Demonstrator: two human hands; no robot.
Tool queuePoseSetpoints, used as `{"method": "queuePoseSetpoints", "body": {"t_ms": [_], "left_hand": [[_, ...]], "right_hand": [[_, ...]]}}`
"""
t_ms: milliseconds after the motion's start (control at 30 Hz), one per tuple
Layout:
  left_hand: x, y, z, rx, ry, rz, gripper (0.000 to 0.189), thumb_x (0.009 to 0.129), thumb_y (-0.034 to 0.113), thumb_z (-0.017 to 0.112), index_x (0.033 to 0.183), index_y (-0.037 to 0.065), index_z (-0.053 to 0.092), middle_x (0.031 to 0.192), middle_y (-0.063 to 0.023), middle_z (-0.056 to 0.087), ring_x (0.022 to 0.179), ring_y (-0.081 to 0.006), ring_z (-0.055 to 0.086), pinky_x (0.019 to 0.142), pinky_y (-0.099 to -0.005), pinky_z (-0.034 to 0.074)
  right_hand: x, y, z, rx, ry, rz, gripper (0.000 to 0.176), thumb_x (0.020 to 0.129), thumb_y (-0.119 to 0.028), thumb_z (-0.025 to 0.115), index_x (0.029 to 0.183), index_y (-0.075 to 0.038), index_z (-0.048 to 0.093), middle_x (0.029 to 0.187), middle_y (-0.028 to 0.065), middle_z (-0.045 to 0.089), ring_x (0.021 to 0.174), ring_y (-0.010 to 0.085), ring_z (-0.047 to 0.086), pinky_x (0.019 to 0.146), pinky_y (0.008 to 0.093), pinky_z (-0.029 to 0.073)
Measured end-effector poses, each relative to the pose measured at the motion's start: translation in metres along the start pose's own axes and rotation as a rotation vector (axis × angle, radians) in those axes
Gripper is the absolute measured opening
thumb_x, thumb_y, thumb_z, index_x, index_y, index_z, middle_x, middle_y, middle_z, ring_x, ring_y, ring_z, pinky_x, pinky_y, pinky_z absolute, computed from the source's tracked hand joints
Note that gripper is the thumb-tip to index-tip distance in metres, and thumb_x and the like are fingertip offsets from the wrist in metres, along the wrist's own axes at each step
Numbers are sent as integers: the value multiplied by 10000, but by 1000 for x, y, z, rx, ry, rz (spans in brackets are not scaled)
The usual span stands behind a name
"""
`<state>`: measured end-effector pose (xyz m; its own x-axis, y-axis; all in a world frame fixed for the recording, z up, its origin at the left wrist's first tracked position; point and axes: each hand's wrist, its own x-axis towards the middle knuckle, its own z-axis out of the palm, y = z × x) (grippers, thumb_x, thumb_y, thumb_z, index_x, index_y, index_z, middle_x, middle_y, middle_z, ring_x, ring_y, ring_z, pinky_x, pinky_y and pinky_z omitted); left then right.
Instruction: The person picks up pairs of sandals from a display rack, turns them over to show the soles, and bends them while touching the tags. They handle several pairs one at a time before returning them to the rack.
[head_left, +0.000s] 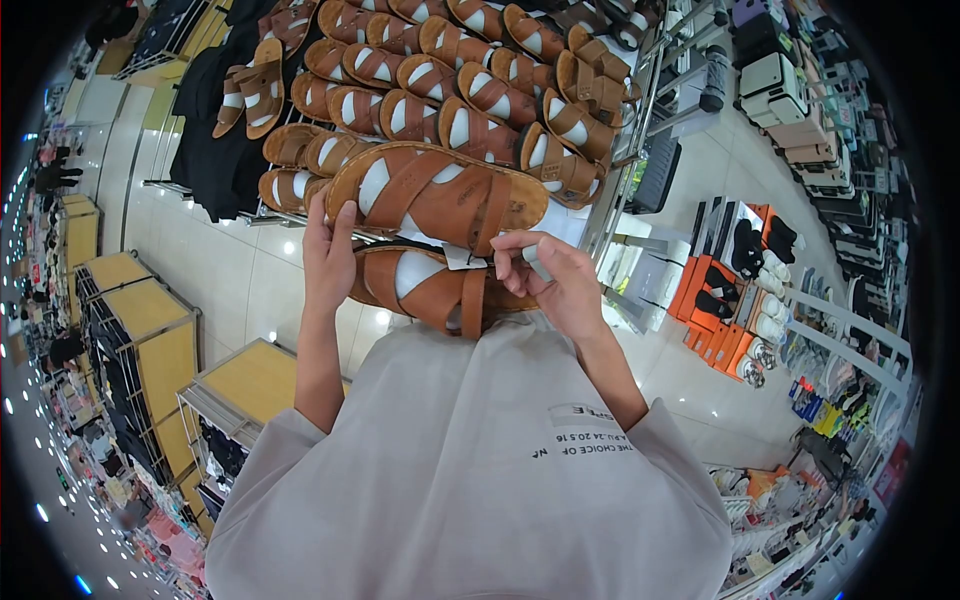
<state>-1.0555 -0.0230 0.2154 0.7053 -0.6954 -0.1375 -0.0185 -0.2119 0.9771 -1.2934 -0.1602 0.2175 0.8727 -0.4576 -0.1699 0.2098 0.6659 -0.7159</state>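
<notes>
A brown strapped sandal with white stuffing (440, 190) lies sideways in front of me. My left hand (331, 250) grips its left end, the thumb on the near edge and the fingers around the side. Below it, close to my shirt, is a second brown sandal (435, 285). My right hand (550, 275) is at the right side between the two sandals, its fingers bent together beside a white tag (465, 258). Something small and greyish shows between its thumb and fingers, too small to name.
Rows of similar brown sandals (430, 75) fill the display beyond, with a metal rack rail (612, 200) on its right. Orange shoe boxes (705, 300) stand at the right, suitcases (775, 90) at the upper right, wood-topped racks (150, 320) at the left.
</notes>
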Motion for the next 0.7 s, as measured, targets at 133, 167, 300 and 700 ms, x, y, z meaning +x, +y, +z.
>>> {"method": "queuePoseSetpoints", "body": {"t_ms": [133,167,300,700], "left_hand": [[2,-5,-4,11,-13,16,333,1008,168,462,1305,23,426,1061,-66,608,883,-78,581,738,-223,500],[2,-7,-6,12,-18,18,352,1003,156,465,1325,22,416,1087,-76,605,882,-83,584,730,-229,511],[2,-10,-7,17,-16,12,356,1003,157,468,1327,18,414,1087,-76,606,886,-83,580,730,-226,503],[-1,-34,-2,-8,48,-100,425,991,185,509,1346,-18,396,1018,-58,617,849,-63,552,695,-211,459]], "right_hand": [[1,2,0,-51,-33,-1,366,1000,-243,470,1148,63,605,921,65,573,818,121,501,701,256,414],[1,4,-3,-77,-42,-6,347,997,-227,476,1134,60,616,917,61,572,815,119,499,695,252,413],[0,9,-9,-140,-36,28,294,984,-188,495,1078,43,651,921,61,580,795,103,497,666,234,403],[19,44,-81,-413,285,-23,704,929,-250,574,1491,-60,193,1448,138,320,1289,260,379,1036,355,357]]}}
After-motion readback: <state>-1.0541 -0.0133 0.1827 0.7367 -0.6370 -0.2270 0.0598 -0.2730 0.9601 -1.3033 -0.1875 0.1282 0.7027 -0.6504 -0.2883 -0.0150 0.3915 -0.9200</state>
